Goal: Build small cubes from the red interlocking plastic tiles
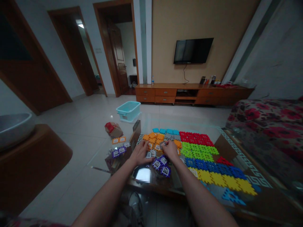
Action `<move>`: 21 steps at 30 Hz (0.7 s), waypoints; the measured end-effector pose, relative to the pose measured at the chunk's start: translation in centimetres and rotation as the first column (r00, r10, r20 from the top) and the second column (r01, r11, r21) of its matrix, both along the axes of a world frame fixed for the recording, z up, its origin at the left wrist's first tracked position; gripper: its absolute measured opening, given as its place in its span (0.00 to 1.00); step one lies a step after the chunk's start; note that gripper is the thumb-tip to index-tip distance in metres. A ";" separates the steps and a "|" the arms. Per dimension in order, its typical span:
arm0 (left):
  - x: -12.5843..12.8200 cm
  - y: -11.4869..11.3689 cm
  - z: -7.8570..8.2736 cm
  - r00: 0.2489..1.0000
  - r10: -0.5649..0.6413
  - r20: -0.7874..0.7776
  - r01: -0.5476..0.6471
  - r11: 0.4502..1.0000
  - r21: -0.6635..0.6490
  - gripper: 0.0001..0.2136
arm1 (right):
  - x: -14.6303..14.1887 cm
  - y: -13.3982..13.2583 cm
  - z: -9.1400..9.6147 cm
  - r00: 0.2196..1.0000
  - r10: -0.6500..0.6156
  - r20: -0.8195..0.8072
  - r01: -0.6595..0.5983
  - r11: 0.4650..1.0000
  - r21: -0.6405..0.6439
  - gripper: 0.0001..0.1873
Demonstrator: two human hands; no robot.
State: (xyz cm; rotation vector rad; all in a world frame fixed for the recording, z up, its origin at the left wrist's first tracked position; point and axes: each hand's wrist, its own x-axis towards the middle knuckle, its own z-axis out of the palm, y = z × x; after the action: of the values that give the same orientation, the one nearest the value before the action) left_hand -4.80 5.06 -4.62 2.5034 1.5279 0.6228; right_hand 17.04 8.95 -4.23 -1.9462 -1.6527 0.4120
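Observation:
Flat interlocking plastic tiles lie in coloured patches on a glass table (239, 154): orange tiles (153, 138), red tiles (196, 138), green tiles (198, 150), blue tiles (213, 167), yellow tiles (224, 180). My left hand (141, 152) rests on the orange and grey pieces, fingers curled down onto them. My right hand (170, 149) sits beside it, fingers bent over a small tile. Purple window-shaped tiles (161, 166) lie just in front of both hands.
A phone (142, 174) lies near the table's front edge. More purple and orange pieces (119, 145) sit at the left end. A turquoise basin (128, 110) and a red-brown bag (113, 129) are on the floor. A floral sofa (267, 116) stands at right.

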 end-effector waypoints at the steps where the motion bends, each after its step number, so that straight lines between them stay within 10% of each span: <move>1: 0.0 0.0 0.0 1.000 0.013 0.011 -0.013 1.000 -0.004 0.44 | 0.1 0.1 0.0 1.000 -0.001 -0.022 0.001 1.000 0.000 0.10; 21: 0.2 0.5 -0.2 0.996 -0.037 0.087 0.032 0.998 0.049 0.37 | -0.3 0.6 -0.8 0.985 0.100 -0.143 -0.098 0.995 0.024 0.17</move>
State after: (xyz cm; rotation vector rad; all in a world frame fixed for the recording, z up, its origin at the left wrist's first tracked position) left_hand -4.61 5.54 -4.85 2.4950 1.4530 0.7617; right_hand 16.75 9.59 -5.04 -1.7823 -1.6580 0.5616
